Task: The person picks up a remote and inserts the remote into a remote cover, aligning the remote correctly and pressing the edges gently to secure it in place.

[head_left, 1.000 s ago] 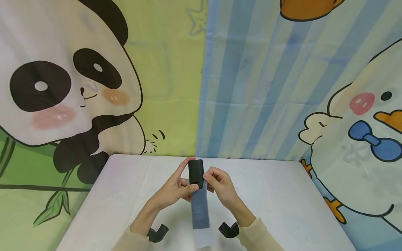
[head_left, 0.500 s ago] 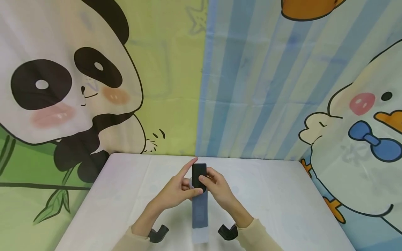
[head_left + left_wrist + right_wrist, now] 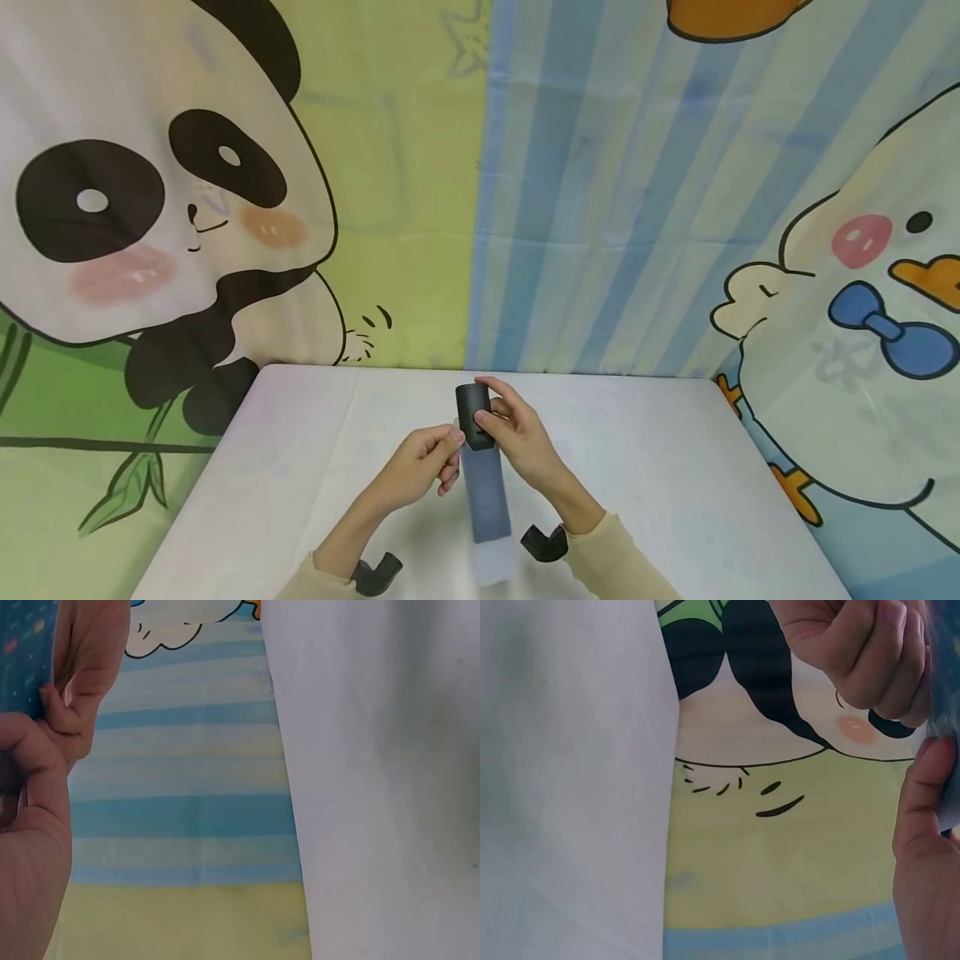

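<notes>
A small black rounded piece [image 3: 472, 404] stands at the top of a long blue-grey strip [image 3: 486, 496] with translucent film [image 3: 493, 562] at its lower end. My right hand [image 3: 525, 437] holds the black piece, thumb on its front and index finger stretched up behind. My left hand [image 3: 416, 467] pinches thumb to index finger at the left edge, where black piece and strip meet; its other fingers are curled. The left wrist view shows a blue printed surface [image 3: 26, 667] with small coloured dots. In the right wrist view the shiny strip [image 3: 945, 675] is mostly cut off.
A white-covered table [image 3: 637, 483] lies under the hands. Behind it hangs a cartoon curtain [image 3: 600, 208] with a panda and a duck. Black curved mounts [image 3: 378, 575] sit at both wrists, next to beige sleeves [image 3: 622, 558].
The left hand has let go of the black piece's front and drawn back to pinch its left edge. The right hand has moved from the right edge to hold the black piece, and the strip tilts slightly.
</notes>
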The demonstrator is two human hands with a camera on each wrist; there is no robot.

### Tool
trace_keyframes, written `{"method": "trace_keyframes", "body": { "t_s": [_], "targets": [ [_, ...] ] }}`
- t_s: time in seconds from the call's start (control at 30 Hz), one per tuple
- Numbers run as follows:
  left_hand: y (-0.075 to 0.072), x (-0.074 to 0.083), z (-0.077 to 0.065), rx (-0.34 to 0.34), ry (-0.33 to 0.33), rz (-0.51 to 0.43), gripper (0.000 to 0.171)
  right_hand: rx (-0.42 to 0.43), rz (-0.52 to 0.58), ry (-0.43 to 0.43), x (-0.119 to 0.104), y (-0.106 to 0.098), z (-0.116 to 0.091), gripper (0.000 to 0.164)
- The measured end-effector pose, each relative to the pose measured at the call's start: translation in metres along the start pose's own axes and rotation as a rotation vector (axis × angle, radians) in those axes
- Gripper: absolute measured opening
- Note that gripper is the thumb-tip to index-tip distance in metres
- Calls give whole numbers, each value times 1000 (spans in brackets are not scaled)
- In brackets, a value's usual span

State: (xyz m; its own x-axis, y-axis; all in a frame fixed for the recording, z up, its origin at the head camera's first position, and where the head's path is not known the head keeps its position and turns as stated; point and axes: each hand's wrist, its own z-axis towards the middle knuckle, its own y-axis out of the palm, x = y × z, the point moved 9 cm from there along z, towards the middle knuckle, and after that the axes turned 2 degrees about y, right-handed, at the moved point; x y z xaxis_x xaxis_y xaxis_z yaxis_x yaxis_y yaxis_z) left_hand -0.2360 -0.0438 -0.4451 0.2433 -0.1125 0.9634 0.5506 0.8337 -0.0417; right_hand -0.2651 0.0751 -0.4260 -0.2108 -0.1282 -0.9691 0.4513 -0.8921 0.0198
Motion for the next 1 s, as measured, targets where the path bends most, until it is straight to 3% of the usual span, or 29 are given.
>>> {"method": "trace_keyframes", "body": {
  "t_s": [0.17,0.33,0.53,0.77,0.9,1.0],
  "targets": [
    [-4,4,2,140,48,-75,42,-64,-24,-28,-5,1,5,49],
    [-10,7,6,261,29,-111,44,-92,-12,-26,-7,2,6,48],
    [-17,13,11,326,49,-121,42,-97,8,-36,-12,4,5,49],
    [-7,6,8,230,59,110,36,31,-53,-32,-13,-7,1,49],
    [-11,2,4,254,17,269,32,65,-99,-84,-17,-9,0,51],
    [-15,-2,3,272,-47,326,28,77,-133,-105,-17,-10,-1,52]
  ]
}}
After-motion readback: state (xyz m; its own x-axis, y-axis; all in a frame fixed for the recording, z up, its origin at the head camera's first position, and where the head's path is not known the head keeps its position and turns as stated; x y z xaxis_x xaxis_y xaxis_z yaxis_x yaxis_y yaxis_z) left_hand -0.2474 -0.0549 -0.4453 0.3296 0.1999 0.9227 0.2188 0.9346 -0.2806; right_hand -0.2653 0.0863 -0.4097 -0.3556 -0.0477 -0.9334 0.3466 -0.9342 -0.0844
